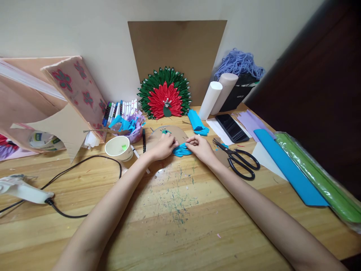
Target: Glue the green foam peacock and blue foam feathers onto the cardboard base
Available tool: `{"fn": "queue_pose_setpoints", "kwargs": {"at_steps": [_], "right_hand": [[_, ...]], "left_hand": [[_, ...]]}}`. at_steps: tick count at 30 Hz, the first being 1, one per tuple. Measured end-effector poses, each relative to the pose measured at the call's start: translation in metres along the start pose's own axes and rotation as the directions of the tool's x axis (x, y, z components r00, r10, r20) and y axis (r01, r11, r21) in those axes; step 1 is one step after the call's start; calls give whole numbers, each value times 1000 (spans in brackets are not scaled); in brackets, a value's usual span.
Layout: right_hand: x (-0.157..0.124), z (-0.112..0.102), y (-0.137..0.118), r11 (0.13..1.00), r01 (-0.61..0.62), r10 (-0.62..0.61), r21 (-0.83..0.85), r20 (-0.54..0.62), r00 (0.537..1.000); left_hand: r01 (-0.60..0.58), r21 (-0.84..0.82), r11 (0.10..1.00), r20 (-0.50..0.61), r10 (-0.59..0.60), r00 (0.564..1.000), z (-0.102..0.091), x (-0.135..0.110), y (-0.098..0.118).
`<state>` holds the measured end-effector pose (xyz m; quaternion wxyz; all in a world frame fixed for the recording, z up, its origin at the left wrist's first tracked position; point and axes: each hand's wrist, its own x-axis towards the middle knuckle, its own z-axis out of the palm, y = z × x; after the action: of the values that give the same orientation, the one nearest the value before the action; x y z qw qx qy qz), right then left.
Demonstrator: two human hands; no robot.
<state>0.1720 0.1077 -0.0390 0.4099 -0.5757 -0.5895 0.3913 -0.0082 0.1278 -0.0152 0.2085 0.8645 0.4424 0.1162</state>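
A small bunch of blue crepe paper (182, 150), pleated into petal-like folds, lies low over the table between my two hands. My left hand (164, 145) is closed, its curled fingers at the left end of the blue paper. The fingertips of my right hand (199, 147) pinch the paper's right end. Under and behind my left hand is a round cardboard piece (180, 131) with a small green bird-head shape (166, 131) on it. To the right of my right hand rest scissors with black handles (239, 160), blades pointing toward the hand.
A red and green paper peacock (166, 98) leans on an upright cardboard sheet (180, 45). A paper cup (119, 148) and glue gun (26, 190) with a looping cord stand left. At right are a phone (231, 128), blue paper (290, 165) and a green roll (316, 180).
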Motion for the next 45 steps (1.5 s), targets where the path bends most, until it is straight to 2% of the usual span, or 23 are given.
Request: {"fn": "queue_pose_setpoints", "kwargs": {"at_steps": [7,15,22,33,45], "right_hand": [[0,-1,1,999,31,-31,-23,33,999],[-2,0,2,979,75,-73,-190,17,997],[-3,0,-1,973,60,-56,-221,27,998],[-4,-1,-4,970,57,-52,-234,28,998],[-5,0,-10,975,41,-35,-220,32,999]], "left_hand": [[-17,4,1000,-38,17,999,3,0,0],[-42,11,999,-64,42,997,1,0,0],[-67,-62,996,-62,64,996,-3,-1,0],[-55,-91,994,22,58,998,-6,-1,0],[-50,-73,996,46,54,997,-7,-2,1]]}}
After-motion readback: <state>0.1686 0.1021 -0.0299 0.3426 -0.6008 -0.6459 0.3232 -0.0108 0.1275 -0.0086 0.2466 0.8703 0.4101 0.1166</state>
